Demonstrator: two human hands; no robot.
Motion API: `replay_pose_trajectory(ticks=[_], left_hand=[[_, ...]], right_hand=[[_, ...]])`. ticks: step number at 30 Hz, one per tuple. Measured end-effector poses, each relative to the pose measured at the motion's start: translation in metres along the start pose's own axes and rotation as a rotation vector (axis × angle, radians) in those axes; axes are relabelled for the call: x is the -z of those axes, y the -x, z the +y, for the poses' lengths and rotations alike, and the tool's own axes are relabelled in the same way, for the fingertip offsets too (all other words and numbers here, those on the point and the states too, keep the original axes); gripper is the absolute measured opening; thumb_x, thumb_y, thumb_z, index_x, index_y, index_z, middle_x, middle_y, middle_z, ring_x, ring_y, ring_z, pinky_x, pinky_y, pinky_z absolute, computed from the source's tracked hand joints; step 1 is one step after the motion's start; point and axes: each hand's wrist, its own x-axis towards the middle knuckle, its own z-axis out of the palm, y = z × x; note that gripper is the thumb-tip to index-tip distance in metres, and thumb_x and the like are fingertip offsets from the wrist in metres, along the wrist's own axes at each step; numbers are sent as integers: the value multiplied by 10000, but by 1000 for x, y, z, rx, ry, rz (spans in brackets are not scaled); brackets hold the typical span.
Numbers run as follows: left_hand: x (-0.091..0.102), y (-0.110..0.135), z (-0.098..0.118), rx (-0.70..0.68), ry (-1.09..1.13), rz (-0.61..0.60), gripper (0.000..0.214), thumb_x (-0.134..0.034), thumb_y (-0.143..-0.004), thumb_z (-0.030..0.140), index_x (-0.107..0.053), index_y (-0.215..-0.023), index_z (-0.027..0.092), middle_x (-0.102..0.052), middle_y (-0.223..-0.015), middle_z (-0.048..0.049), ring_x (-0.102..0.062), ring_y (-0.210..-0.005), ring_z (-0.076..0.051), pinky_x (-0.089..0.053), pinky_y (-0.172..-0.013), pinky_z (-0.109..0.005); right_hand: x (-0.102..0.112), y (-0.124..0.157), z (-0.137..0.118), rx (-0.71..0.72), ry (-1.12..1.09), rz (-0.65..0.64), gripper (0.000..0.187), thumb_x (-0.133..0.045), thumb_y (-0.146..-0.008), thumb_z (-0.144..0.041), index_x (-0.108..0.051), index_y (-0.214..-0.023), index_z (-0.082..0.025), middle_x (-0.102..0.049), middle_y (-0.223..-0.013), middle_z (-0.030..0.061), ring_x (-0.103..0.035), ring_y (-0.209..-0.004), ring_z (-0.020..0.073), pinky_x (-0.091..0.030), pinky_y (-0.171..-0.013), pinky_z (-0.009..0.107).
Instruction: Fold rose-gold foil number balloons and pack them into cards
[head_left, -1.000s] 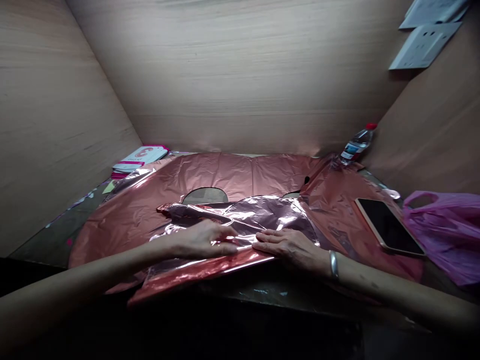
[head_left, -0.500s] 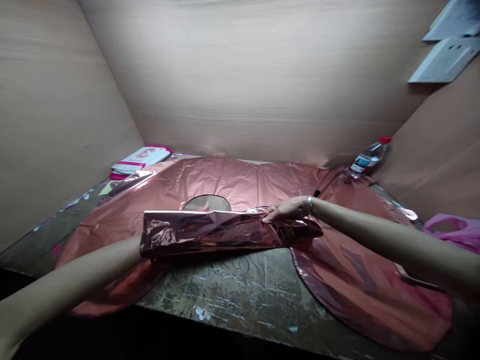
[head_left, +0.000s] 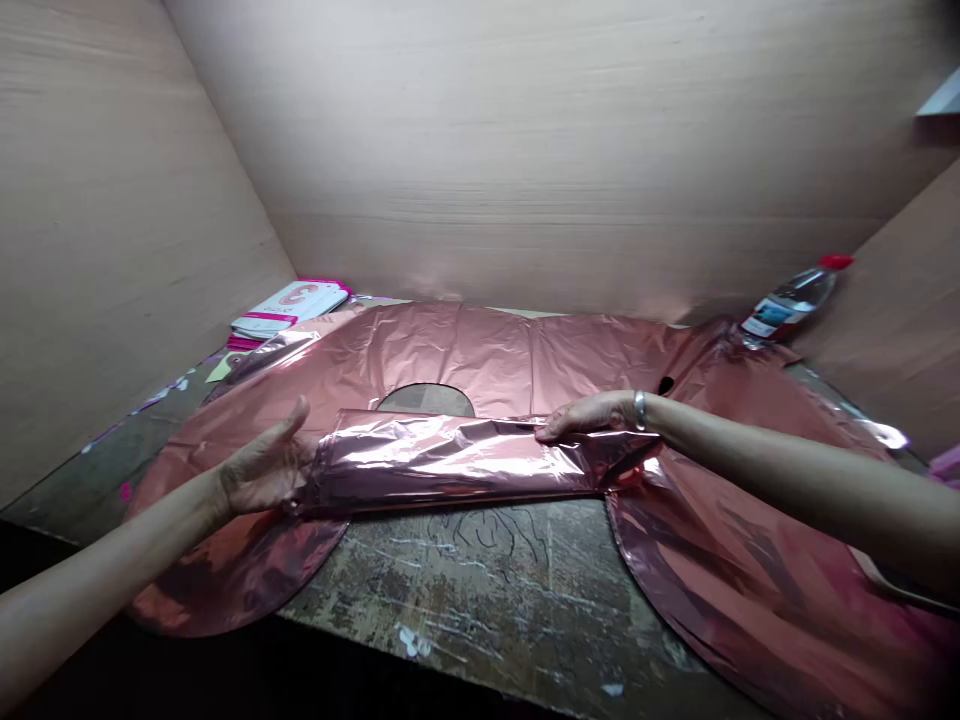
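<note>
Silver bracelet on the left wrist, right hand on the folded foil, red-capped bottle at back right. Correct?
No: the silver bracelet is on the wrist of the right hand, per the head view. The rest stands: that hand on the folded foil, red-capped bottle at back right.

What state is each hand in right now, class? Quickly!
Left hand: open, thumb raised, at the left end of the folded foil.
Right hand: on the folded foil's upper edge; whether it grips cannot be told.
</note>
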Motion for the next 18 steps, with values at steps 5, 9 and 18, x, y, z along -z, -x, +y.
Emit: replay_pose_trajectory(ticks=[5,9,18], left_hand=[[-2,24,19,-142,-826,422,556,-596,-707,724,-622,-804,177,-663,-768,-81,-626,-707,-249,-524,-663,-357],[-67,20,33,-761,-1223,791,474,-447,-904,546,-585,-1157,170,-636,-1174,-141,-591,-1097,-313,-474,-946,-465],[-179,-72,-12,-883,-1418,262,653,-403,-943,599,-331,-1501,269,-265,-1602,-101,-167,-1483,-355,-183,-1166,-590]], right_hand=[[2,-4,-3,20,95,-14,311,-787,-729,-407,-622,-808,-155,-665,-666,23,-636,-634,161,-523,-585,246],[0,-2,-6,37,167,10,319,-788,-725,-427,-611,-791,-169,-663,-677,26,-630,-651,167,-518,-582,250],[-7,2,-26,-55,332,-12,325,-760,-760,-425,-595,-786,-147,-618,-669,0,-562,-579,122,-464,-567,230]])
